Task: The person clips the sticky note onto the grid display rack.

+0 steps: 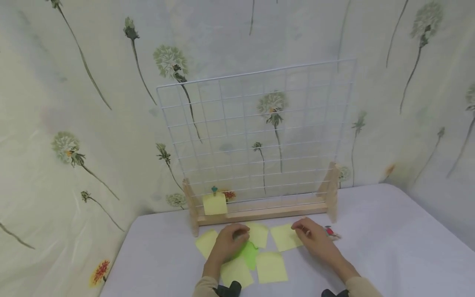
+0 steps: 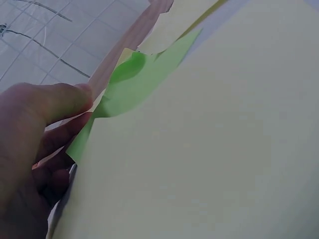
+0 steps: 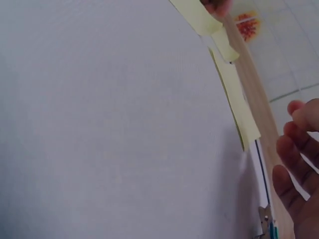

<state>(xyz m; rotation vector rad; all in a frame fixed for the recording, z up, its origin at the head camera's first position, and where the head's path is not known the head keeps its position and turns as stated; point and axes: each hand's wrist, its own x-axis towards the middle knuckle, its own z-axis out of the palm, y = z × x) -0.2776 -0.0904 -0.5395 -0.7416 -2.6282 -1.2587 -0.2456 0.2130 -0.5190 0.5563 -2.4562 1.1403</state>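
Note:
My left hand (image 1: 229,242) is over the yellow sticky notes, thumb and forefinger close together beside the back middle note (image 1: 258,236). A curled green note (image 2: 132,82) lies right by those fingertips in the left wrist view; I cannot tell whether they pinch a note. My right hand (image 1: 315,239) hovers at the right yellow note (image 1: 283,238), fingers loosely bent; the right wrist view shows nothing between them. Other yellow notes (image 1: 272,268) lie in front. Near the right hand are small clips (image 1: 331,233) with red and green parts.
A white wire grid (image 1: 256,132) stands behind the notes in a wooden base (image 1: 259,214). One yellow note (image 1: 215,204) hangs at its lower left under a teal clip (image 1: 214,189). Flowered cloth (image 1: 92,165) backs the white table (image 1: 156,255).

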